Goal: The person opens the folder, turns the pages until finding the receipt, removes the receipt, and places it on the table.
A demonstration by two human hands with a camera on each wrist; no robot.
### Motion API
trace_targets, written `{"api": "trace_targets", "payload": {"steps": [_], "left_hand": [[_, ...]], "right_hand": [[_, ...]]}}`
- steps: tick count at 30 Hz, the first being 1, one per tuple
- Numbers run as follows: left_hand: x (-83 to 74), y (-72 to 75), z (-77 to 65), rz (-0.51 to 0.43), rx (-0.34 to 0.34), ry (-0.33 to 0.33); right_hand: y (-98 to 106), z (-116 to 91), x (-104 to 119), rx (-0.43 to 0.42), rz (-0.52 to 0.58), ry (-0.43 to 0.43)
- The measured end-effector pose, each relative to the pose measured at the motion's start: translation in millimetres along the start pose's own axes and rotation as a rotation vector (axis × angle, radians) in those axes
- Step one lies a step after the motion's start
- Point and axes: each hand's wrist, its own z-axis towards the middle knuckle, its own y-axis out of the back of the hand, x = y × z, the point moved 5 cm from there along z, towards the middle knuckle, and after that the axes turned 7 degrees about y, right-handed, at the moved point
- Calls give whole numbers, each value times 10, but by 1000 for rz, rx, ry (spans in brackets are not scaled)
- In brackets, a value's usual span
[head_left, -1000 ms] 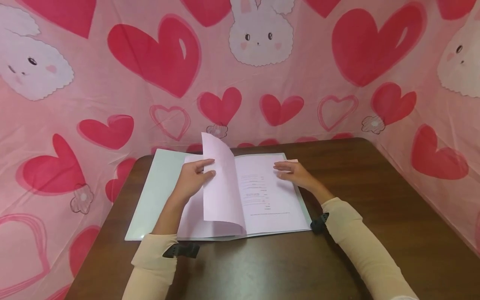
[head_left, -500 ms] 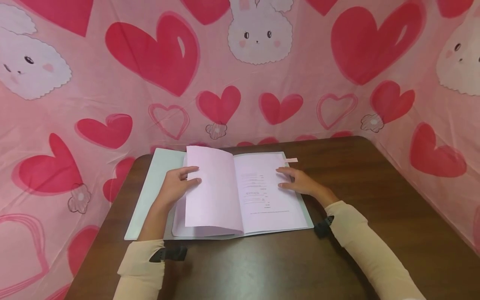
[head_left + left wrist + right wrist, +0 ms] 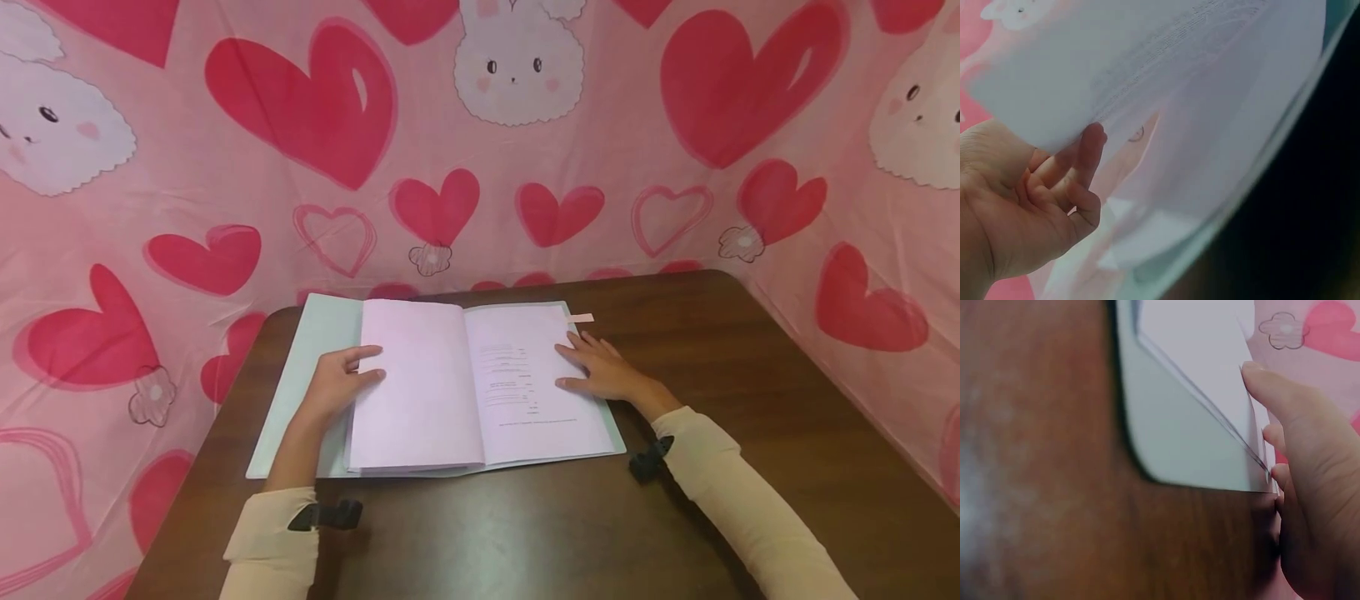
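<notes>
A pale green folder [image 3: 285, 417] lies spread on the table with white sheets inside. My left hand [image 3: 341, 383] pinches the outer edge of the turned left page [image 3: 420, 383], whose upper side is blank. In the left wrist view, that hand [image 3: 1041, 200] has curled fingers at the sheet's edge, and the lifted sheet [image 3: 1054, 94] shows faint print. My right hand [image 3: 600, 371], fingers spread, rests on the outer edge of the printed right page [image 3: 517, 333]. The right wrist view has the right hand [image 3: 1316, 450] beside the sheets, thumb over the paper.
A small pale pink tab [image 3: 581, 318] sticks out past the folder's upper right side. The brown wooden table [image 3: 480, 542] runs back to a pink cloth [image 3: 487, 150] printed with hearts and rabbits.
My left hand has brought the raised page over to the left and down, so it now lies nearly flat. My right hand has shifted slightly toward me, its fingers more spread.
</notes>
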Motion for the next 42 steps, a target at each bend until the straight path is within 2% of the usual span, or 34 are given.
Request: {"api": "trace_targets", "payload": {"steps": [4, 7, 11, 13, 23, 33, 42], "left_hand": [[76, -5, 25, 26, -8, 15], [142, -8, 46, 56, -6, 49], [231, -14, 63, 92, 15, 96], [274, -17, 71, 105, 26, 99], [447, -82, 133, 210, 22, 5], [454, -254, 125, 322, 2, -37], [495, -316, 95, 382, 4, -81]], "right_hand": [[-17, -19, -19, -1, -28, -6], [-30, -34, -35, 8, -35, -12], [-40, -42, -51, 15, -39, -17], [-39, -42, -54, 13, -36, -16], [-45, -66, -78, 23, -30, -22], [-57, -66, -84, 16, -27, -15], [-42, -82, -82, 3, -13, -17]]}}
